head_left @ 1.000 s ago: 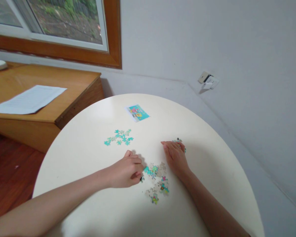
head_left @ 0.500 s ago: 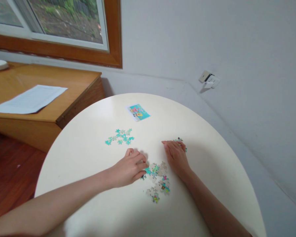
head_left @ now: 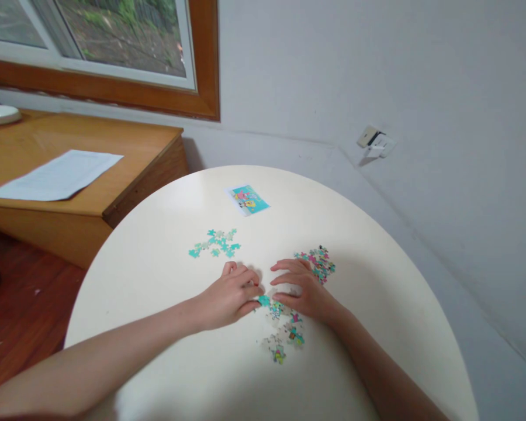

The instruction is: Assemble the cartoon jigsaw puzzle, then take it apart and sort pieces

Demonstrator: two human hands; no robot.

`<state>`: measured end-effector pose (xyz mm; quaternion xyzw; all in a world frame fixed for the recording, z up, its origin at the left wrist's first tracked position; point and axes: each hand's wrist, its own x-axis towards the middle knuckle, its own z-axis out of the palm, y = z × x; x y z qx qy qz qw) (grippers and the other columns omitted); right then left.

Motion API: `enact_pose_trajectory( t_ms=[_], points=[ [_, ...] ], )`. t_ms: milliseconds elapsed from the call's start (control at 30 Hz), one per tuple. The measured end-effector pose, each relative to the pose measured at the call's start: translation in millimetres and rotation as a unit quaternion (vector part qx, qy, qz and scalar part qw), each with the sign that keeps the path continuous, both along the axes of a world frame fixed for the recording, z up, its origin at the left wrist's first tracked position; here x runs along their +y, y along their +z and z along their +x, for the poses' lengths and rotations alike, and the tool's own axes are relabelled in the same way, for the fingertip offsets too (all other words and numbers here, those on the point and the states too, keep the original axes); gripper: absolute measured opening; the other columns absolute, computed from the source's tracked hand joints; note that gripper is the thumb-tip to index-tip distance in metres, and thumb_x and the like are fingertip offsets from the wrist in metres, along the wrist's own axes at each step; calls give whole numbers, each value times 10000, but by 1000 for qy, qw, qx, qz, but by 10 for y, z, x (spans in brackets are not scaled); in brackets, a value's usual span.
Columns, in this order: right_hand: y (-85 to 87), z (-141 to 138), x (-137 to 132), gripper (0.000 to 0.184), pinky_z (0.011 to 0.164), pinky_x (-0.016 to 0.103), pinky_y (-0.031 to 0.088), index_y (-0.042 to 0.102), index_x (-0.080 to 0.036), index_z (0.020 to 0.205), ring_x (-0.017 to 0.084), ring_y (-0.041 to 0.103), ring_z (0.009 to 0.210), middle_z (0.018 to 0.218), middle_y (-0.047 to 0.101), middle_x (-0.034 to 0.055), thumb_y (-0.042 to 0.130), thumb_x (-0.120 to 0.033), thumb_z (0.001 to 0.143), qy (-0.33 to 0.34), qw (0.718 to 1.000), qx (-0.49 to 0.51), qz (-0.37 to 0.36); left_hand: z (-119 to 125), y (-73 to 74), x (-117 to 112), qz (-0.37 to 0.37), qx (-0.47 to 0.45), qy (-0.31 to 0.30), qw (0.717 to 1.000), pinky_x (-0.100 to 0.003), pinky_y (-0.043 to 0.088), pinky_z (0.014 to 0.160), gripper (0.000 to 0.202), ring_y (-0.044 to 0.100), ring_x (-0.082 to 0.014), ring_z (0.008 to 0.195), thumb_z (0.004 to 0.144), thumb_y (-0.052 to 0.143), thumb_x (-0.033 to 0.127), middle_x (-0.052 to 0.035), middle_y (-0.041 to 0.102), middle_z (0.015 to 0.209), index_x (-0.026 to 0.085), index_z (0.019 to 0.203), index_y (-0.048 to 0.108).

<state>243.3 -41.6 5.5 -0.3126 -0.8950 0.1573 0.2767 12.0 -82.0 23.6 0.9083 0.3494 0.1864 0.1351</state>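
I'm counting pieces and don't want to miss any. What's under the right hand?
By the right hand, a colourful pile of puzzle pieces shows on its far side and a paler pile by its thumb. What, if anything, lies beneath the palm is covered.

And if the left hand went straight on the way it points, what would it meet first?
The left hand would likely meet the teal puzzle piece just ahead first; whether they touch now is unclear.

left hand (head_left: 228, 297): bare | right hand (head_left: 311, 294): bare | 2 forearms (head_left: 114, 354): bare
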Motion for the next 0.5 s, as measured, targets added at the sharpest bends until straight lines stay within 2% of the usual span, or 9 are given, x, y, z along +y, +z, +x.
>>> enact_pose_trajectory(
  t_ms=[500],
  points=[
    [50,11,16,104,950,426,350,651,-228,743,232,577,1071,1085,670,54,748,-220,705,4,996,-4,-85,25,-34,15,-41,-20,8,999,-338,241,820,45,516,-175,895,876,568,217,-24,608,921,174,880,583]
  ],
)
